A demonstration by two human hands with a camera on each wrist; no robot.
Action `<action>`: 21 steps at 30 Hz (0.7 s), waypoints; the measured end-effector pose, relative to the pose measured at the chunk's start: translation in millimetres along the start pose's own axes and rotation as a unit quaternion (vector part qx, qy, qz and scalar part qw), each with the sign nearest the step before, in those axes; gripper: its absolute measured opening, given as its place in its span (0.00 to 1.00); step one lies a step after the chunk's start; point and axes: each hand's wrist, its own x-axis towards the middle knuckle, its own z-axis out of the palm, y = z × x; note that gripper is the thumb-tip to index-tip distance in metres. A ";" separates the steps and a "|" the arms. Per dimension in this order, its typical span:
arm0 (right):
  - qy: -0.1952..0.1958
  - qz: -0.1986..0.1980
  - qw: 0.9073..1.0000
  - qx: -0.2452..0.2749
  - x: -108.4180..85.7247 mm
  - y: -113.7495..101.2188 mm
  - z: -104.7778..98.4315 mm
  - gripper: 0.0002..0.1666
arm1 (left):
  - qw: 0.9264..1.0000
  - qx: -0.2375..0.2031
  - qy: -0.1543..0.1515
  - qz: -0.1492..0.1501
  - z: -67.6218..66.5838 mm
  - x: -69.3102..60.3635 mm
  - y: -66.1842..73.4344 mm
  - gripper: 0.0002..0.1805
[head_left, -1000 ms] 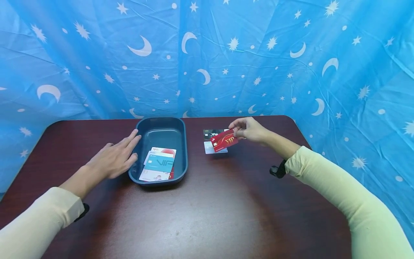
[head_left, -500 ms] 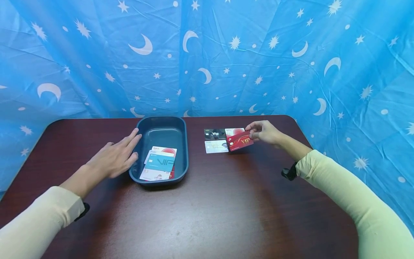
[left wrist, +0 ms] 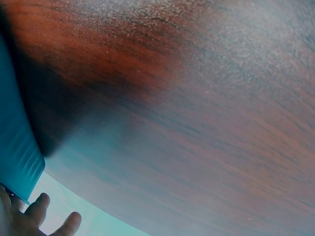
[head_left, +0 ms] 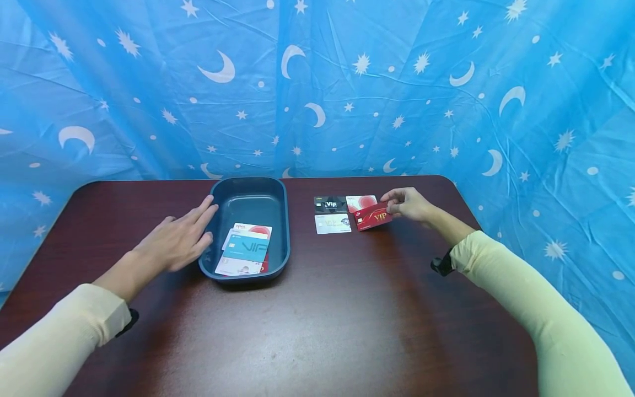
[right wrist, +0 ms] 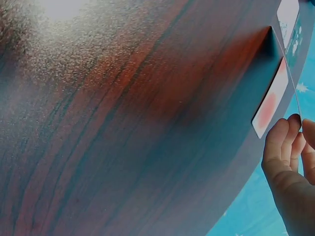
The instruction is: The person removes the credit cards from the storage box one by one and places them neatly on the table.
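Note:
My right hand pinches a red VIP card by its right end, tilted, just in front of a white card with red circles. To the left of these lie a black Vip card and, below it, a white card. In the right wrist view the held card shows edge-on between the thumb and fingers. My left hand rests with extended fingers against the left rim of a dark blue tray. A blue VIP card tops several overlapping cards inside it.
All of this stands on a dark brown wooden table. Behind its far edge hangs a blue curtain with moons and stars. The tray's wall shows at the left of the left wrist view.
The right hand has carried the red VIP card rightward from over the black and white cards, then slightly lower, uncovering them. My left hand and the tray stay in place.

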 end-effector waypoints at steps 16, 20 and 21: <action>-0.003 0.020 1.000 0.008 6.2 10.7 11.2 0.21 | 1.000 0.001 -0.005 -0.004 0.0 0.5 0.8 0.37; -0.002 0.028 1.000 0.005 7.6 13.2 13.5 0.20 | 1.000 0.000 -0.007 -0.004 0.0 0.7 0.9 0.37; -0.001 0.029 1.000 0.004 8.1 13.7 13.9 0.20 | 1.000 0.000 -0.007 -0.005 0.0 0.6 0.9 0.37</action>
